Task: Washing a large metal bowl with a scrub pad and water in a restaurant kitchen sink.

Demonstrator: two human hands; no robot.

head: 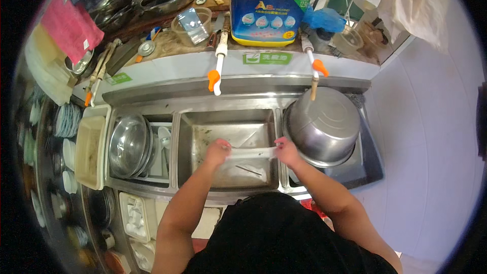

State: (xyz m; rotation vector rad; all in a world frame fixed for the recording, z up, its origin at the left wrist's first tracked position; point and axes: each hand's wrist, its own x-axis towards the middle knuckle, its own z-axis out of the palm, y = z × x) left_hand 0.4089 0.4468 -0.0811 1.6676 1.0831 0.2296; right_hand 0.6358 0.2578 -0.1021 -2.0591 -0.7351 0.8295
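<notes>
Over the middle basin of a stainless steel sink (190, 148), my left hand (218, 153) and my right hand (287, 153) grip opposite ends of a white cloth-like strip (251, 153). The strip is drawn out sideways between them and blurred, so its exact kind is unclear. Below it, a thin dark stick (248, 170) lies on the basin floor, with green scraps (207, 132) toward the left. Close to my right hand, a large metal pot (327, 121) rests upside down over the right basin. Metal bowls (129, 146) stand tilted in the left basin.
Taps with orange handles (214, 80) (320, 67) hang over the sink. Behind them, a yellow detergent jug (272, 7) and a plastic tub (192, 26) stand on the ledge. A beige bin (90, 148) sits left of the basins, beside shelves of stacked dishes (68, 120).
</notes>
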